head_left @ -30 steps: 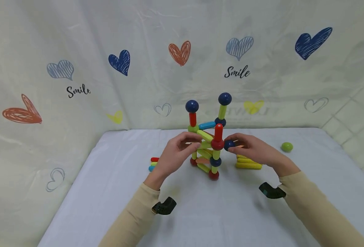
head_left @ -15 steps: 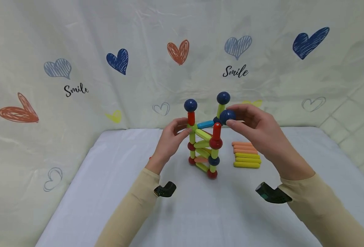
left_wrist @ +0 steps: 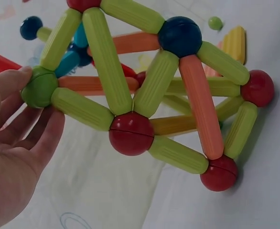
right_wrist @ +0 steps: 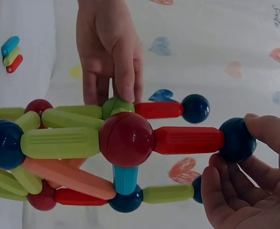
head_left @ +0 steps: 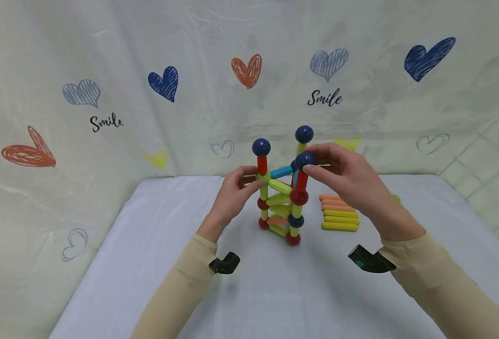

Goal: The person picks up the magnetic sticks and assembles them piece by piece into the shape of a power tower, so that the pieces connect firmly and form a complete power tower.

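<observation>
A tower of coloured toy rods and balls [head_left: 279, 186] stands on the white-covered table between my hands. My left hand [head_left: 231, 200] pinches a lime-green ball [left_wrist: 40, 88] on the tower's left column, thumb on one side and fingers on the other. With thumb and fingertips, my right hand [head_left: 351, 183] holds a dark blue ball [right_wrist: 237, 140] at the upper end of the upright red rod [right_wrist: 189, 140] on the near column. Ball and rod meet there. Two other columns end in dark blue balls; the left one [head_left: 261, 147] sits on a red rod.
Orange and yellow rods [head_left: 340, 219] lie in a row right of the tower. A loose green ball [left_wrist: 215, 23] is farther right, partly behind my right arm in the head view. Blue, lime and red rods [right_wrist: 12, 55] lie left. A heart-printed curtain [head_left: 198, 37] hangs behind.
My right hand has raised the dark blue ball from beside the tower and brought it left onto the near red rod. My left hand has shifted slightly left to the lime-green ball.
</observation>
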A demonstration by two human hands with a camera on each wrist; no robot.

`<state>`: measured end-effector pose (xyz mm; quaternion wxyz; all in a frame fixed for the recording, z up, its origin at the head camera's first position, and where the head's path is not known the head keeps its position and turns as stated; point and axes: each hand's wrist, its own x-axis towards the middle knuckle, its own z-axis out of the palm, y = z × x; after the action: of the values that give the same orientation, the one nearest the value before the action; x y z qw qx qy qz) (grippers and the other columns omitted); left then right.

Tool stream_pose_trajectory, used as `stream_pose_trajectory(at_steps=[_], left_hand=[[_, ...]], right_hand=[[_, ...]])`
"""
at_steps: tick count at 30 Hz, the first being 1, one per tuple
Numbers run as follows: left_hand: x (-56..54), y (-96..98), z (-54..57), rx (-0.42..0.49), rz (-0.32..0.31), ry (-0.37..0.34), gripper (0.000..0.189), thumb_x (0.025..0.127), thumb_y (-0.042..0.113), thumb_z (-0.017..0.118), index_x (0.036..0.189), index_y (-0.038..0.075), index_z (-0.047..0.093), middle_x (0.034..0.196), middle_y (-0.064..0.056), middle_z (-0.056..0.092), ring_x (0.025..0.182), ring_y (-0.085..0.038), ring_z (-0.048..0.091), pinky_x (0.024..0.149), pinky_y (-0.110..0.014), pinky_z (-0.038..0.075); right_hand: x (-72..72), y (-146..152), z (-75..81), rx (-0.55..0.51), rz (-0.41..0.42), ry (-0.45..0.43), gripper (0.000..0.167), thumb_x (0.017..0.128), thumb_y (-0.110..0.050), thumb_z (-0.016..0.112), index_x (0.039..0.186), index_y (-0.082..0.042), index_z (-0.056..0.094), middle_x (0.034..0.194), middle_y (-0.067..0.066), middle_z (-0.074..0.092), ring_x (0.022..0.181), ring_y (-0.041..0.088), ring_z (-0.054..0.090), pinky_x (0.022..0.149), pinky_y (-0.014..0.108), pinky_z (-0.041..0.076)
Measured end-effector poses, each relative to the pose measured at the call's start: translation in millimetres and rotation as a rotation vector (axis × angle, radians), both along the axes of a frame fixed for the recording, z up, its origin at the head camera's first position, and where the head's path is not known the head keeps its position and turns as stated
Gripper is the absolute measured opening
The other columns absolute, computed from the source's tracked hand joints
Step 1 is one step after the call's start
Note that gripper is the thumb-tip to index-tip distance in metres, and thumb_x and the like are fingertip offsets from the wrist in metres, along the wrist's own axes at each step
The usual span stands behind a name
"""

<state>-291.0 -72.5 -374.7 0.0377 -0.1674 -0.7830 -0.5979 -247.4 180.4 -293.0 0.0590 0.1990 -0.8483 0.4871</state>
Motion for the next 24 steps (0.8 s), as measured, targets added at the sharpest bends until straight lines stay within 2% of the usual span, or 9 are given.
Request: stream_pose_trajectory(at_steps=[1, 3, 11, 15, 19, 24], left_hand=[[-1.2, -0.7, -4.0, 0.002, 0.003, 0.002, 0.036, 0.096, 0.026, 0.064, 0.13, 0.014, 0.057, 0.127, 0.001, 0.059, 0.119, -0.018, 0.056, 0.1, -0.034, 0.048], [4.7, -0.3, -3.8, 0.005, 0.013, -0.005, 0.036, 0.096, 0.026, 0.065, 0.129, 0.014, 0.057, 0.126, 0.002, 0.059, 0.119, -0.019, 0.056, 0.099, -0.033, 0.048], [38.9, 11.2, -0.8, 0.076, 0.096, -0.063, 0.041, 0.093, 0.024, 0.069, 0.128, 0.01, 0.053, 0.126, -0.003, 0.056, 0.118, -0.021, 0.055, 0.095, -0.034, 0.051], [52.2, 17.5, 0.9, 0.065, 0.118, -0.066, 0.043, 0.092, 0.023, 0.07, 0.128, 0.01, 0.051, 0.126, -0.003, 0.055, 0.118, -0.02, 0.054, 0.094, -0.033, 0.052], [54.5, 17.1, 0.0, 0.039, 0.085, -0.032, 0.043, 0.091, 0.022, 0.07, 0.127, 0.008, 0.051, 0.124, -0.005, 0.056, 0.116, -0.021, 0.055, 0.093, -0.032, 0.052], [45.4, 8.3, -3.2, 0.029, -0.003, -0.013, 0.041, 0.091, 0.02, 0.071, 0.126, 0.008, 0.054, 0.12, -0.006, 0.058, 0.114, -0.022, 0.056, 0.093, -0.032, 0.052]], right_hand=[[-1.1, 1.5, 0.4, 0.0, 0.002, -0.007, 0.04, 0.096, -0.029, 0.064, 0.132, -0.014, 0.056, 0.123, 0.005, 0.06, 0.11, 0.023, 0.062, 0.083, 0.016, 0.051], [-4.0, 5.4, 0.5, 0.001, 0.017, -0.016, 0.041, 0.096, -0.03, 0.063, 0.133, -0.015, 0.056, 0.123, 0.005, 0.061, 0.108, 0.02, 0.062, 0.083, 0.016, 0.051], [-12.1, 20.6, -0.9, -0.014, 0.106, 0.013, 0.039, 0.098, -0.022, 0.061, 0.136, -0.015, 0.055, 0.122, 0.008, 0.062, 0.103, 0.014, 0.062, 0.084, 0.02, 0.052], [-13.9, 26.7, -2.2, -0.016, 0.129, 0.012, 0.038, 0.099, -0.021, 0.059, 0.136, -0.017, 0.055, 0.123, 0.008, 0.062, 0.105, 0.014, 0.063, 0.086, 0.02, 0.052], [-14.7, 31.1, -3.1, -0.024, 0.142, -0.005, 0.039, 0.099, -0.02, 0.058, 0.138, -0.018, 0.054, 0.127, 0.007, 0.061, 0.108, 0.014, 0.061, 0.088, 0.021, 0.051], [-15.0, 34.9, -4.7, -0.051, 0.161, -0.001, 0.039, 0.1, -0.018, 0.057, 0.139, -0.017, 0.053, 0.13, 0.005, 0.059, 0.111, 0.015, 0.06, 0.09, 0.021, 0.05]])
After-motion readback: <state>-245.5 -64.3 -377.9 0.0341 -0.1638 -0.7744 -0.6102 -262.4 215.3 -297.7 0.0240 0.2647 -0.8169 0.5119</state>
